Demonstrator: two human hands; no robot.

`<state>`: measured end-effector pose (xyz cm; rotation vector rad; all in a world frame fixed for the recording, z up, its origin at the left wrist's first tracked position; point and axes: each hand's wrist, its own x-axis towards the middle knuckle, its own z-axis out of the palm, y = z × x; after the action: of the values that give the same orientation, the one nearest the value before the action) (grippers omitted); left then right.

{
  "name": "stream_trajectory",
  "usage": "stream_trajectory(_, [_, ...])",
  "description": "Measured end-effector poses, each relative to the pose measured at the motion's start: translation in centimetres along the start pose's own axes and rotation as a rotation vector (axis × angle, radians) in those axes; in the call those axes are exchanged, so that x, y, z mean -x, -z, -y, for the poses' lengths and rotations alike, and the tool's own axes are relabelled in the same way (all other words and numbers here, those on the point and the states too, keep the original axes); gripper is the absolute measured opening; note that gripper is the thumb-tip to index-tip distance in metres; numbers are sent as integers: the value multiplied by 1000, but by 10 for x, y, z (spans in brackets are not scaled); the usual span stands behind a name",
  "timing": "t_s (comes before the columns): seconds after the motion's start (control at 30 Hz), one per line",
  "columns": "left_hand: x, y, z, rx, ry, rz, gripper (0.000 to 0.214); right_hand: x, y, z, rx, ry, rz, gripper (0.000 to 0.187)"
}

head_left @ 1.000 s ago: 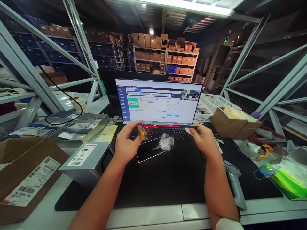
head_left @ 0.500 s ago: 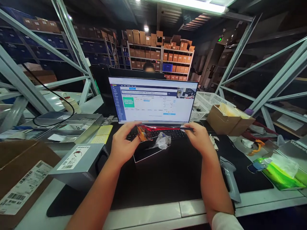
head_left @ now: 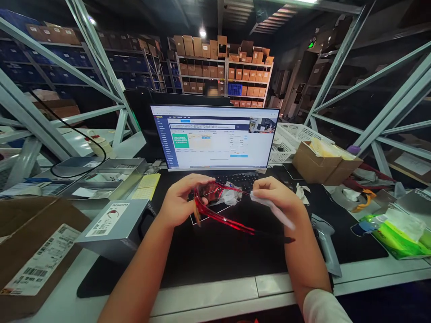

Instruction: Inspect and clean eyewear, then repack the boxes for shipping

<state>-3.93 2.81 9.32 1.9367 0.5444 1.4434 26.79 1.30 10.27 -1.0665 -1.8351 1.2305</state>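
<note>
My left hand [head_left: 182,199] is closed around the lens end of a pair of red-framed sunglasses [head_left: 229,220]. One red arm with a dark tip stretches down and to the right over the black mat. The other arm runs toward my right hand [head_left: 278,195], whose fingers pinch a thin white wrapping strip [head_left: 274,211] hanging down to the right. Whether those fingers also touch the arm's end cannot be made out. Behind the sunglasses lie a crumpled clear plastic bag [head_left: 230,195] and a dark, white-edged flat item [head_left: 198,218], partly hidden.
A monitor [head_left: 215,143] stands behind the keyboard [head_left: 247,179]. To the left are a grey box [head_left: 116,224], a brown carton [head_left: 40,246] and metal trays [head_left: 97,179]. A barcode scanner [head_left: 325,244], green tissue pack [head_left: 393,237] and open carton [head_left: 323,163] lie right.
The sunglasses have turned and come lower, so one arm now swings out toward me. My right hand now holds the white strip away from that arm.
</note>
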Motion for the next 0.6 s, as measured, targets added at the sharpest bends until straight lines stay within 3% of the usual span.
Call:
stream_trajectory(0.03, [0, -3, 2, 116, 47, -29, 36, -3, -4, -2, -136, 24, 55, 26])
stream_trajectory(0.1, [1, -15, 5, 323, 139, -115, 41, -15, -22, -7, -380, 91, 18, 29])
stream_trajectory(0.23, [2, -47, 7, 644, 299, -313, 47, -47, -74, -15, -618, 119, -292, 30])
stream_trajectory(0.33, [0, -63, 11, 815, 431, -433, 44, -60, -88, -20, -627, 129, -403, 22])
stream_trajectory(0.4, [-3, -65, 17, 851, 500, -501, 43, -59, -79, -23, -573, 198, -439, 15])
stream_trajectory(0.5, [-5, -60, 29, 785, 517, -563, 45, -45, -58, -20, -322, 284, -456, 29])
stream_trajectory(0.6, [-5, -53, 35, 613, 508, -449, 45, -28, -48, -10, 122, 245, -531, 24])
